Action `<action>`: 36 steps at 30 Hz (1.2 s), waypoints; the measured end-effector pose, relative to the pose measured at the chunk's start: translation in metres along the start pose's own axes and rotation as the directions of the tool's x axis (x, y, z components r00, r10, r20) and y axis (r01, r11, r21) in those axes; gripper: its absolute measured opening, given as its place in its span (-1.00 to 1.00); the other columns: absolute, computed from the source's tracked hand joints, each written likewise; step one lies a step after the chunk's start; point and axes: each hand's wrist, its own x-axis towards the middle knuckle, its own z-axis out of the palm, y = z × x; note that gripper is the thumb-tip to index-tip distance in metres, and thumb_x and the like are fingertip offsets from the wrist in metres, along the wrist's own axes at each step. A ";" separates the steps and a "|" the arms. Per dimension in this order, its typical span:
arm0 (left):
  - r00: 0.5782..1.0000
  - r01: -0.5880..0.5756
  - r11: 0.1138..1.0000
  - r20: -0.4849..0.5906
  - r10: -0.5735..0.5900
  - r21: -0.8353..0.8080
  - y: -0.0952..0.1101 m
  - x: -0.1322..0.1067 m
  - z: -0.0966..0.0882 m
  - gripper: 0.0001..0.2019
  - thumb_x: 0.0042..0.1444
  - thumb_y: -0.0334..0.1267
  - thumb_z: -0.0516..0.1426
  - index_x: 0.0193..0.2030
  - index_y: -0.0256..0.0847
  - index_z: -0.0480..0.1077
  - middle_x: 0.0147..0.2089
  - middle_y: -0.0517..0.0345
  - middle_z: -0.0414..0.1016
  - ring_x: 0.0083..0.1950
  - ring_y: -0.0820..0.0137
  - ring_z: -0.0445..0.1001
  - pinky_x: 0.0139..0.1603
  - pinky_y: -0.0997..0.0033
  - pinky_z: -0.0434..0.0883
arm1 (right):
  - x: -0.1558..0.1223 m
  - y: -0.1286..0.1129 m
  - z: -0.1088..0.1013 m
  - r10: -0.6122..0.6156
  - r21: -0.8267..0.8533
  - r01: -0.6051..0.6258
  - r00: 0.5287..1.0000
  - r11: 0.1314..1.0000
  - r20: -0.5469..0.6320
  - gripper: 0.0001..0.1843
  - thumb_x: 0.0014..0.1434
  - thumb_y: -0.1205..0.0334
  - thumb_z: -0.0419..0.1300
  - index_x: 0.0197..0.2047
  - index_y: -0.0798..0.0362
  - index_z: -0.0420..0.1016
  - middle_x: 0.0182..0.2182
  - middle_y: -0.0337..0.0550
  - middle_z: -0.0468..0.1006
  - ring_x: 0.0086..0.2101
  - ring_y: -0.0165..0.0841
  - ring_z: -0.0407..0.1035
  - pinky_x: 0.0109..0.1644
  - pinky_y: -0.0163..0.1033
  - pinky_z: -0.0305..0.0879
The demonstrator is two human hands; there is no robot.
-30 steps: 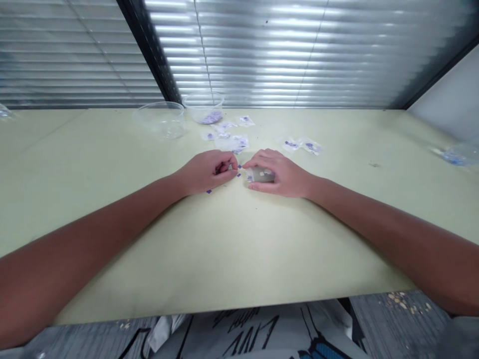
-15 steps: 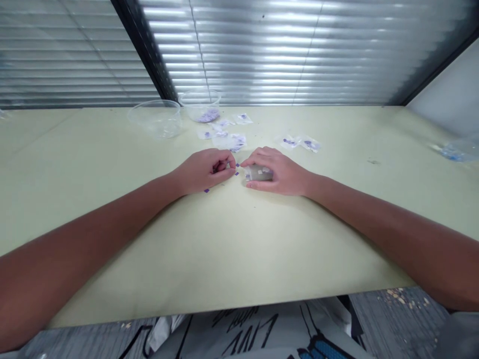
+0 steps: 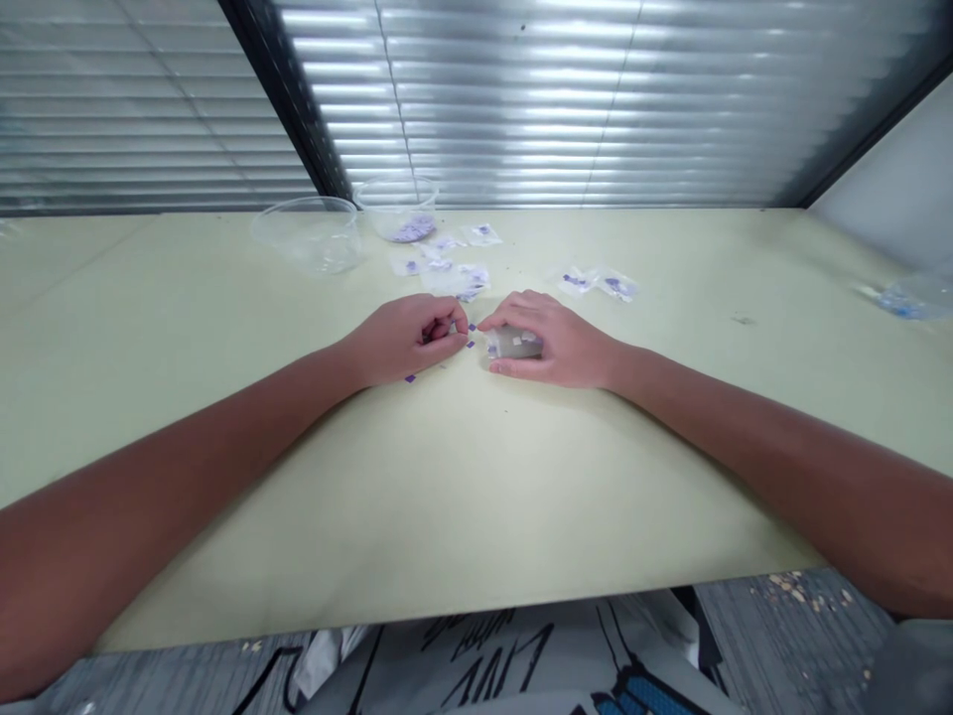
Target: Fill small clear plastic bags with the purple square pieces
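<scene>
My left hand (image 3: 421, 338) rests on the table with its fingers curled and the thumb closed against them; whatever is in the pinch is too small to make out. Several small purple pieces lie by its fingertips, among them one purple piece (image 3: 470, 345), and another purple piece (image 3: 409, 378) sits below the wrist. Facing it, my right hand (image 3: 555, 338) curves its thumb and fingers around a small clear plastic bag (image 3: 513, 344) with a few pale and purple bits showing. Part of that bag is hidden under the palm.
Behind the hands lie small clear bags with purple pieces (image 3: 458, 280), and two more such bags (image 3: 596, 284) to the right. A clear plastic bowl (image 3: 305, 209) stands beside another bowl holding purple pieces (image 3: 413, 229). A clear plastic item (image 3: 919, 296) is at the far right.
</scene>
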 end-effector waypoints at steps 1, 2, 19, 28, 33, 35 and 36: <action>1.000 -0.007 1.000 -0.005 0.007 0.004 0.000 0.000 0.000 -0.79 0.28 -0.03 0.19 -0.16 -0.09 0.53 -0.41 0.23 0.39 -0.47 0.41 0.35 -0.50 0.45 0.28 | 0.000 0.000 0.000 -0.001 0.000 0.001 1.000 1.000 0.002 -0.57 0.37 -0.15 0.31 0.19 -0.14 0.56 0.00 -0.04 0.59 0.05 -0.05 0.44 0.27 0.12 0.27; 1.000 -0.013 1.000 -0.011 0.013 0.007 -0.001 0.000 0.000 -0.79 0.28 -0.03 0.19 -0.16 -0.09 0.54 -0.41 0.23 0.39 -0.47 0.42 0.35 -0.49 0.44 0.28 | 0.000 0.001 0.000 -0.002 -0.001 0.002 1.000 1.000 0.005 -0.57 0.37 -0.14 0.31 0.19 -0.14 0.56 0.00 -0.04 0.60 0.05 -0.04 0.44 0.26 0.12 0.28; 1.000 -0.014 1.000 -0.008 0.014 0.018 0.001 0.000 0.000 -0.78 0.30 -0.03 0.18 -0.15 -0.11 0.53 -0.42 0.24 0.37 -0.48 0.44 0.36 -0.51 0.50 0.28 | -0.001 0.003 0.002 -0.019 -0.008 0.019 1.000 1.000 -0.017 -0.59 0.35 -0.09 0.35 0.18 -0.14 0.55 0.00 -0.06 0.61 0.05 -0.05 0.46 0.25 0.11 0.29; 1.000 0.011 1.000 0.001 -0.011 0.006 0.002 0.000 -0.001 -0.78 0.29 -0.02 0.18 -0.15 -0.10 0.53 -0.42 0.25 0.35 -0.50 0.44 0.36 -0.57 0.52 0.28 | -0.001 0.004 0.002 -0.029 -0.015 0.029 0.999 0.999 -0.021 -0.58 0.35 -0.09 0.35 0.18 -0.12 0.55 0.01 -0.04 0.61 0.05 -0.05 0.46 0.26 0.11 0.29; 1.000 -0.019 1.000 -0.005 0.019 0.022 0.000 0.001 -0.001 -0.79 0.31 -0.04 0.18 -0.15 -0.10 0.53 -0.42 0.26 0.36 -0.49 0.45 0.36 -0.54 0.52 0.30 | 0.000 0.004 0.002 -0.023 -0.016 0.023 1.000 1.000 -0.016 -0.58 0.35 -0.08 0.35 0.19 -0.14 0.54 0.00 -0.06 0.60 0.04 -0.06 0.47 0.26 0.11 0.29; 1.000 -0.021 1.000 -0.009 0.021 0.021 0.000 0.000 0.000 -0.79 0.31 -0.04 0.19 -0.16 -0.10 0.53 -0.42 0.25 0.36 -0.49 0.45 0.36 -0.54 0.53 0.29 | 0.000 0.003 0.002 -0.023 -0.016 0.023 1.000 1.000 -0.015 -0.59 0.35 -0.08 0.35 0.19 -0.14 0.55 0.00 -0.06 0.60 0.04 -0.06 0.46 0.25 0.11 0.29; 1.000 -0.015 1.000 -0.006 0.015 0.017 0.000 0.000 0.000 -0.79 0.31 -0.04 0.19 -0.15 -0.10 0.53 -0.42 0.25 0.35 -0.49 0.45 0.36 -0.56 0.53 0.28 | 0.000 0.003 0.002 -0.024 -0.015 0.024 1.000 1.000 -0.016 -0.59 0.35 -0.08 0.35 0.19 -0.13 0.55 0.00 -0.05 0.60 0.04 -0.06 0.46 0.25 0.11 0.30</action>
